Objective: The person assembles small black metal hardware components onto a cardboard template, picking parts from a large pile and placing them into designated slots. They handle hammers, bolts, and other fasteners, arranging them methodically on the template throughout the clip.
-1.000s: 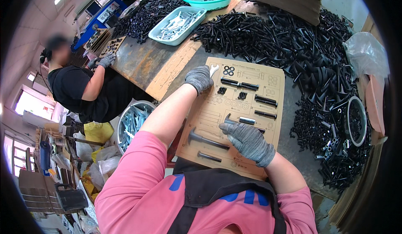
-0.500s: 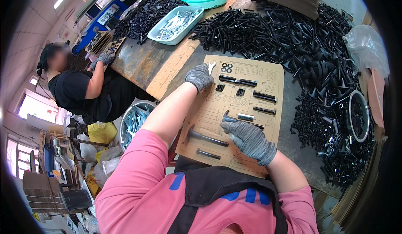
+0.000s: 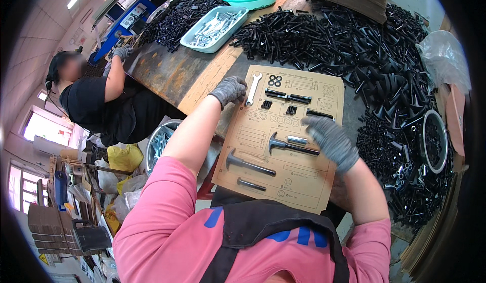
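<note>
A printed cardboard sheet (image 3: 304, 177) lies on the table in front of me with hardware laid out over its drawings. My left hand (image 3: 231, 91), in a grey glove, hovers at its left edge with loosely bent fingers, beside a silver open-end wrench (image 3: 253, 88). Gloved in grey too, my right hand (image 3: 333, 140) is over the sheet's right side, fingers stretched toward the upper left, partly covering black bolts (image 3: 318, 113). Left of it are a silver sleeve (image 3: 297, 140) and two black T-shaped pieces (image 3: 292, 147) (image 3: 250, 164). Black washers (image 3: 275, 81) and a long bolt (image 3: 288, 96) lie near the top.
Heaped black bolts (image 3: 283, 32) and curved black parts (image 3: 387, 75) surround the sheet's far and right sides. A pale tray of silver parts (image 3: 212, 30), a green basin (image 3: 248, 0) and a metal bowl (image 3: 434, 141) stand around. A co-worker (image 3: 96, 85) works at the left.
My left hand has come off the wrench and moved left, leaving it on the sheet. My right hand has moved up and right, away from the T-shaped piece. The co-worker's arm has shifted away.
</note>
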A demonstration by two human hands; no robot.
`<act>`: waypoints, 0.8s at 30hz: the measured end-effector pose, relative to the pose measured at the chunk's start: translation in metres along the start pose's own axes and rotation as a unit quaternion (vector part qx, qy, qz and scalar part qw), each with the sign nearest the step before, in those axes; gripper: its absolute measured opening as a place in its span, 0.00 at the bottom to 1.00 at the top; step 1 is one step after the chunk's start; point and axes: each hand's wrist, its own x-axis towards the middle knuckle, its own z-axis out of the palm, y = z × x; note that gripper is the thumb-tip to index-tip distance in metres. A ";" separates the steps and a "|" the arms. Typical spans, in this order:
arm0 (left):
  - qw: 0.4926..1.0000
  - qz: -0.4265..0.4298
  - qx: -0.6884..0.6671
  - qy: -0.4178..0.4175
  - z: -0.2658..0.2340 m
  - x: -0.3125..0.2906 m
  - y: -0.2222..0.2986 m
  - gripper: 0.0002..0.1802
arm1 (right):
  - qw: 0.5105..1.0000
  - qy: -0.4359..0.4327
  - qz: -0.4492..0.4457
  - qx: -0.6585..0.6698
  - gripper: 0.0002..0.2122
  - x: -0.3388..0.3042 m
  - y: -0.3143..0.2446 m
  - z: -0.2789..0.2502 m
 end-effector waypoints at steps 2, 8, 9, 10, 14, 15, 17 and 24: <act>0.999 0.014 -0.048 0.011 -0.001 -0.007 -0.016 0.17 | 0.995 0.080 0.049 -0.021 0.11 0.018 0.022 -0.020; 0.968 0.172 0.071 0.171 0.008 -0.069 -0.074 0.20 | 0.891 0.144 0.188 -0.387 0.13 0.080 0.083 -0.093; 0.969 0.170 0.052 0.171 0.012 -0.089 -0.087 0.20 | 0.876 0.116 0.233 -0.405 0.14 0.087 0.091 -0.101; 0.969 0.173 0.022 0.176 0.017 -0.115 -0.102 0.20 | 0.867 0.105 0.255 -0.415 0.14 0.090 0.098 -0.104; 0.998 0.053 -0.044 0.000 0.025 -0.197 -0.148 0.32 | 0.867 0.066 0.260 -0.421 0.15 0.102 0.120 -0.110; 0.992 0.120 -0.044 -0.007 0.033 -0.207 -0.155 0.35 | 0.879 0.061 0.238 -0.408 0.16 0.103 0.123 -0.111; 0.994 0.100 -0.030 -0.028 0.037 -0.220 -0.166 0.42 | 0.891 0.062 0.220 -0.393 0.18 0.109 0.127 -0.111; 0.983 0.046 -0.172 -0.045 0.037 -0.219 -0.177 0.40 | 0.853 0.048 0.258 -0.451 0.17 0.118 0.110 -0.109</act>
